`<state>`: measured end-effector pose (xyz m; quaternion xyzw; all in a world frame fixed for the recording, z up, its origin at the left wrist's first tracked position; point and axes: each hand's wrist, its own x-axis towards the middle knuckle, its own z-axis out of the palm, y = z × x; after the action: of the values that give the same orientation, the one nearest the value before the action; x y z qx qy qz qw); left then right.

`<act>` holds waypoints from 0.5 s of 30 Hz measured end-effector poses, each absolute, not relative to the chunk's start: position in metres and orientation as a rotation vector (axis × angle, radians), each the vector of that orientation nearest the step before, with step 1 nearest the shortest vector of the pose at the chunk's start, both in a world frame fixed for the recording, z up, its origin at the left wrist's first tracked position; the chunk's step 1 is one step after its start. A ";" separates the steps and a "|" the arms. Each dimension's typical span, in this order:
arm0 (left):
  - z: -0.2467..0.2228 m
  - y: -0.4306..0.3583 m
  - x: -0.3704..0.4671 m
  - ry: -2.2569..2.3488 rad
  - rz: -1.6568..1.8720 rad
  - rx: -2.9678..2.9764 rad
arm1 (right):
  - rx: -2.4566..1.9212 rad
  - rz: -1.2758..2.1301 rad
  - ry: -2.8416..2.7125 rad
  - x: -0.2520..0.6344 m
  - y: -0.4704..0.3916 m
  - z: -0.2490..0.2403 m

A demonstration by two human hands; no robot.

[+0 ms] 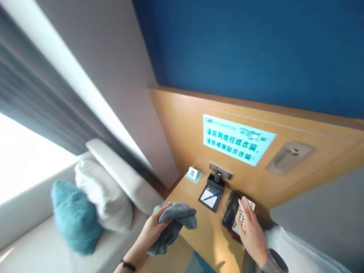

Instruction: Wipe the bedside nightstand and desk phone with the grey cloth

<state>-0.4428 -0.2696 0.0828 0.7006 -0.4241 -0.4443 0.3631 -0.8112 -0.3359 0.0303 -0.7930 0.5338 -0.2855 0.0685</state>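
On the wooden bedside shelf [199,231], seen from the head camera, both hands are at work. The left hand [152,229] has its fingers curled tight round a grey cloth [173,223], bunched up, with loose folds spilling past the fingertips and hanging down toward the shelf edge. It sits just off the near-left corner of the wood, the cloth touching or only just clear of the surface; which one is hard to tell.

Over to the right hand [251,231]: fingers spread and laid flat over a black telephone [234,216], palm down on the keypad end. It is resting or pressing on the set, not wrapped round it, so the hand is open. The phone lies on the shelf, near the back panel, directly under those fingers.

Just beyond the right fingertips, between the two hands and further back, stands a black notepad holder [212,193] with a pen on white paper. Beyond the cloth's far side, a small card [193,173] leans near the corner. Above, a pale blue notice [237,139] is fixed to the panel.

As a judgement: wiping here goes best with the phone held steady under the flat hand, and the cloth kept bunched so its trailing end does not catch the notepad holder or the card.
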 end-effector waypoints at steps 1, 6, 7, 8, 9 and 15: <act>0.062 -0.245 -0.429 -0.882 -1.186 1.784 | -2.419 -0.760 1.533 -0.797 -0.332 0.017; -0.028 -0.124 -0.390 -0.019 -1.284 1.521 | -2.557 -0.386 1.258 -0.734 -0.306 -0.043; -0.044 -0.104 -0.386 0.082 -1.266 1.497 | -2.574 -0.335 1.217 -0.721 -0.299 -0.054; -0.058 -0.085 -0.384 0.161 -1.243 1.481 | -2.585 -0.295 1.181 -0.709 -0.292 -0.065; -0.071 -0.070 -0.381 0.217 -1.220 1.468 | -2.593 -0.260 1.148 -0.697 -0.285 -0.076; -0.141 -0.032 -0.370 0.240 -1.203 1.457 | -2.658 -0.088 1.004 -0.646 -0.270 -0.152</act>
<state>-0.3701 -0.0323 -0.1410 0.6233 0.1026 -0.5147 0.5797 -0.6459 -0.2699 -0.1517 -0.9246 0.3493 -0.0307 0.1489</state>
